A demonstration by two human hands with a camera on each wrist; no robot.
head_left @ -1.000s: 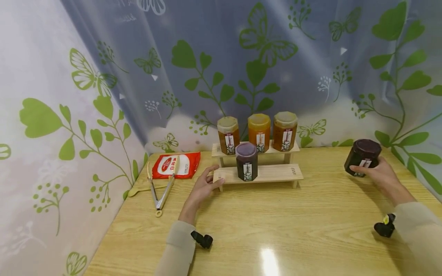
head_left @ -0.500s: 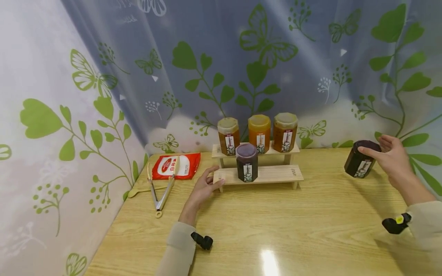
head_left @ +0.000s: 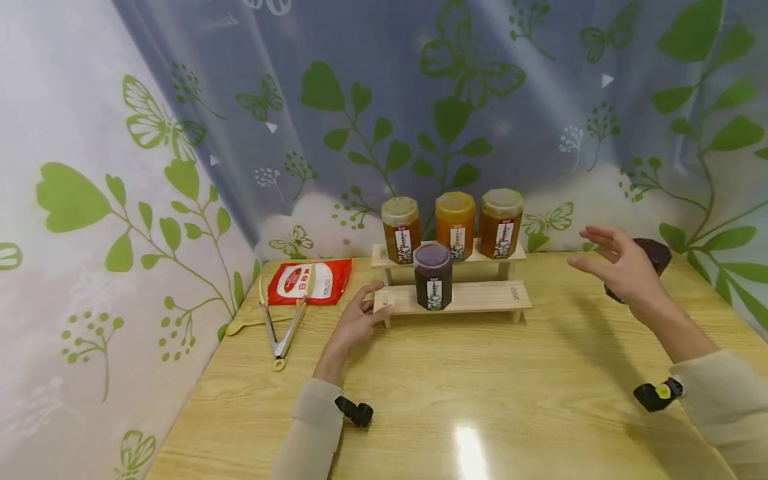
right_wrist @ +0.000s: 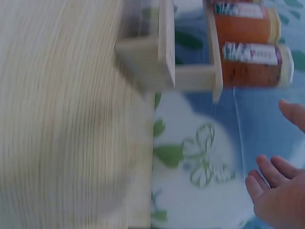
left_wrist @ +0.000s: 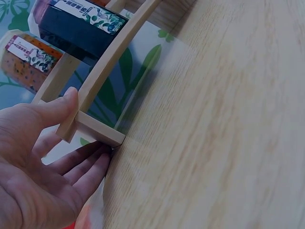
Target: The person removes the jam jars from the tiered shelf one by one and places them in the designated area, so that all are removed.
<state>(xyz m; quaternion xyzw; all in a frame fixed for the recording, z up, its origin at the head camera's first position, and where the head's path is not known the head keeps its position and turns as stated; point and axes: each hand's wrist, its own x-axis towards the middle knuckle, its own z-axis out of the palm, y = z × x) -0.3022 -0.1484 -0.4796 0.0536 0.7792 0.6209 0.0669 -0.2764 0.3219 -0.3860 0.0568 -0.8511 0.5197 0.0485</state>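
In the head view, a two-tier wooden rack point(head_left: 483, 297) stands at the back of the table. My left hand point(head_left: 351, 327) grips the left end of its lower shelf, thumb on the shelf's edge point(left_wrist: 71, 102) and fingers beside the leg. On that shelf sits a dark purple jar point(head_left: 433, 283). The upper shelf bears an amber jar point(head_left: 401, 233), an orange jar point(head_left: 456, 230) and a brown-amber jar point(head_left: 501, 230). My right hand point(head_left: 627, 270) hovers at the right, fingers spread and holding nothing. Behind it, partly hidden, is a second dark jar point(head_left: 655, 253) on the table.
Metal tongs point(head_left: 288, 333) lie at the left, their tips over a red and white packet point(head_left: 330, 283). A wooden spoon point(head_left: 240, 323) lies beside them. A patterned curtain point(head_left: 372, 80) hangs right behind the table.
My right hand has let go of the dark jar at the right and moved left, in front of it. The left hand keeps its place on the rack; the head view has shifted slightly.
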